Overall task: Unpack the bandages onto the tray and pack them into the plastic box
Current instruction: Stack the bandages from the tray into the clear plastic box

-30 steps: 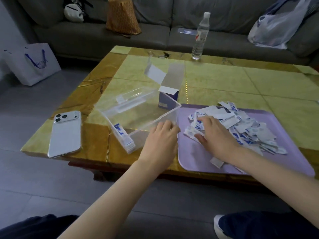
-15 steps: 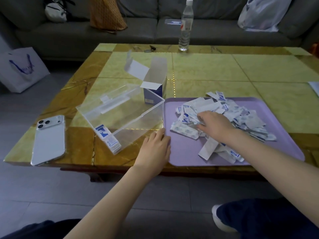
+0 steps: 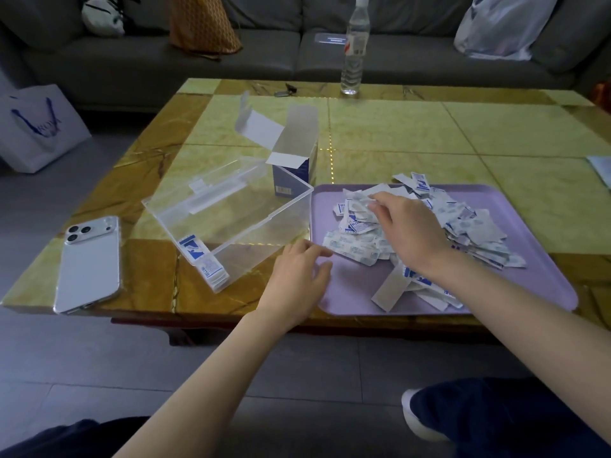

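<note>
Nearest the viewer: left hand [image 3: 297, 272], palm down, fingers loosely spread and holding nothing, tips resting on the near left corner of the tray [image 3: 542, 276].

Just beyond: right hand [image 3: 408, 231], laid over the left part of the bandages [image 3: 472, 226], fingers curled, tips pinching a few wrappers at the top of the heap.

Bandages: heaped loose on the lavender tray, mostly in its middle and far half, a few strips strayed toward the near edge.

Left of the tray, touching its far left corner: plastic box [image 3: 231, 213], clear, lid open and tipped back. Inside, against the near corner wall: a small stack [image 3: 205, 262] of bandages standing on edge.

Further left, near the table [image 3: 396, 143] edge: phone [image 3: 87, 262], face down.

Behind the box: carton [image 3: 294, 160], upright, flaps open.

Far table edge: water bottle [image 3: 353, 51], upright.

Beyond: grey sofa [image 3: 132, 61]; white paper bag [image 3: 36, 127] on the floor at left.
</note>
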{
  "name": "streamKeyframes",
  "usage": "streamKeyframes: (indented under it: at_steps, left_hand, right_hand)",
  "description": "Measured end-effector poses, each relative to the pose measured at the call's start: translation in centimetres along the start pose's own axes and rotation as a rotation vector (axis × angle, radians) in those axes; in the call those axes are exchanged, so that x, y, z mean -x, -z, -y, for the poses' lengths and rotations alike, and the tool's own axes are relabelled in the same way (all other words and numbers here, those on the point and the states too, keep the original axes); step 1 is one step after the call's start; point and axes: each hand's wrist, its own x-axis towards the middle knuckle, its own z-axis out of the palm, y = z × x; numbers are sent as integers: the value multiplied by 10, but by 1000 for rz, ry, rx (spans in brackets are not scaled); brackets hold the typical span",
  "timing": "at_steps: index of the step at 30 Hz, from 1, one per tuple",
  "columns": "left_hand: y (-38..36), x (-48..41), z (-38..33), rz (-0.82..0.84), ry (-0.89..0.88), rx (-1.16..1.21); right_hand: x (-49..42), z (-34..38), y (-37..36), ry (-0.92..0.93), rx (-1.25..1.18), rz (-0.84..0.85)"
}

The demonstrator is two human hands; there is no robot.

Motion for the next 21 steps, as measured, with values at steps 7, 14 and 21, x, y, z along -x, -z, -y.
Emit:
streamKeyframes:
  at_steps: [7,14,21]
  left_hand:
    - [-1,-3,-28,-51,305,739]
    - [-3,-2,-23,-111,497,926]
    - [1,-4,-21,-114,316,797]
  right_hand:
    - [41,22,-26,141,-158,75]
    - [50,22,-35,244,-184,300]
    - [32,19,-18,183,-175,253]
